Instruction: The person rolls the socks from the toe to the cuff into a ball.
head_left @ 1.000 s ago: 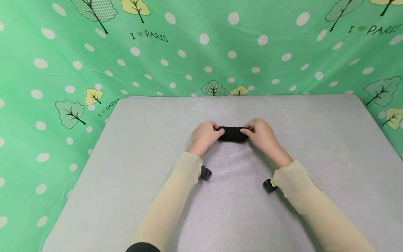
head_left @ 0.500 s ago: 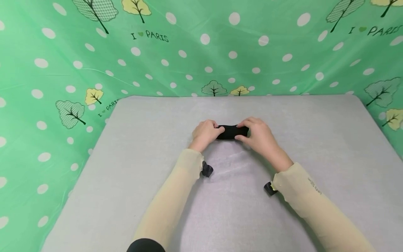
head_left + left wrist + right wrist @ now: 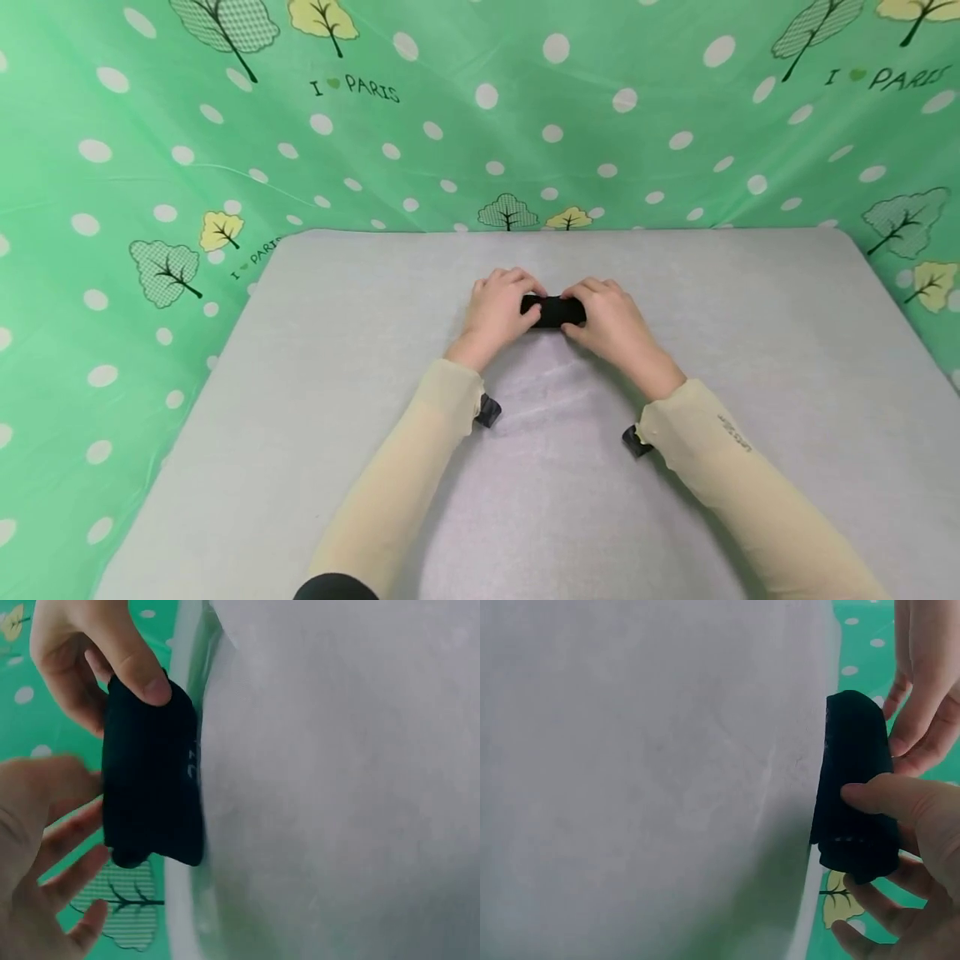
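Observation:
A black rolled-up piece of cloth (image 3: pixel 557 312) lies crosswise between both hands near the back of the table. Small white markings show along one edge of the black roll (image 3: pixel 146 780) in the left wrist view. My right hand (image 3: pixel 613 323) grips its right end; in the right wrist view the thumb presses on the roll (image 3: pixel 851 742) with fingers behind it. At the left end is my left hand (image 3: pixel 495 310), its fingers spread loosely beside the cloth. In the left wrist view this left hand (image 3: pixel 37 847) has relaxed fingers and a blurred thumb at the roll's edge.
A grey-covered table (image 3: pixel 337 333) spreads out around the hands. Green polka-dot sheeting (image 3: pixel 420 100) with printed trees hangs behind and at both sides. Dark wrist-camera mounts (image 3: pixel 488 411) jut out under both sleeve cuffs.
The left hand has loosened its pinch on the left end and shifted slightly up and inward. The right hand moved from pinching the corner to gripping around the end. The roll now looks shorter.

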`<move>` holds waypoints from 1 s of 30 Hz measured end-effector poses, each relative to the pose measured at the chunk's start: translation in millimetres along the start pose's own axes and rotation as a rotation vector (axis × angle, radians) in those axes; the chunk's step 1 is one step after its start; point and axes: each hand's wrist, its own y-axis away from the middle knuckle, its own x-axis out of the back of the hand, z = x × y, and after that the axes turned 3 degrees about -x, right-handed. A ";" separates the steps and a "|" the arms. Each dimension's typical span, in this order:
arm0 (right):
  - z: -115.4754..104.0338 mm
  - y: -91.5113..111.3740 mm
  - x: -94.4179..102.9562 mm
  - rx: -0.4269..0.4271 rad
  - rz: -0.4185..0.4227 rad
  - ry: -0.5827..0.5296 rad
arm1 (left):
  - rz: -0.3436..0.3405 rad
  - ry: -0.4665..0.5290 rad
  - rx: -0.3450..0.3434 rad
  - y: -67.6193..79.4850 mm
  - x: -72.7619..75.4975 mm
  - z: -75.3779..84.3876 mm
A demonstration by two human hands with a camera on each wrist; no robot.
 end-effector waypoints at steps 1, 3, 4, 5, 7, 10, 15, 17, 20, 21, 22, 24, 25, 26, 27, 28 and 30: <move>1.0 -0.8 -0.1 -0.004 -0.005 -0.011 | -0.014 -0.024 -0.031 0.7 0.7 1.7; 3.6 -2.3 0.1 -0.009 -0.015 -0.036 | -0.041 -0.048 -0.071 1.7 1.3 4.8; 5.0 -2.9 0.4 -0.009 -0.017 -0.047 | -0.051 -0.057 -0.082 2.3 1.2 6.1; 6.1 -3.3 0.6 -0.009 -0.023 -0.059 | -0.058 -0.063 -0.090 2.9 0.8 7.1; 7.8 -3.8 1.7 -0.004 -0.036 -0.078 | -0.064 -0.071 -0.097 4.1 -0.3 8.5; 8.9 -3.0 4.3 -0.002 -0.064 -0.106 | -0.081 -0.062 -0.095 6.9 -0.8 9.4; 8.4 2.7 10.2 -0.019 -0.117 -0.172 | -0.112 0.017 -0.137 11.0 0.5 8.9; 7.5 6.1 13.1 -0.022 -0.123 -0.192 | -0.123 0.075 -0.160 12.4 0.6 9.0; 5.7 10.4 16.9 -0.016 -0.113 -0.223 | -0.130 0.150 -0.176 15.3 1.1 9.6; 5.3 11.7 17.8 -0.017 -0.109 -0.237 | -0.129 0.169 -0.174 16.3 1.1 9.9; 4.7 13.1 18.9 -0.019 -0.102 -0.253 | -0.126 0.182 -0.172 17.2 1.1 10.2; 3.9 15.6 20.4 -0.021 -0.092 -0.300 | -0.115 0.197 -0.167 19.0 1.1 10.7; 3.6 17.0 21.3 -0.022 -0.086 -0.328 | -0.108 0.203 -0.163 19.8 1.0 11.0; 3.3 18.3 22.0 -0.024 -0.080 -0.353 | -0.100 0.212 -0.158 20.7 0.9 11.3; 2.9 19.6 22.9 -0.026 -0.074 -0.378 | -0.092 0.222 -0.152 21.5 0.8 11.5; 2.8 20.9 23.5 -0.026 -0.067 -0.397 | -0.087 0.234 -0.146 22.4 0.8 11.7; 3.3 23.2 24.0 -0.031 -0.058 -0.432 | -0.075 0.260 -0.133 24.2 0.6 12.4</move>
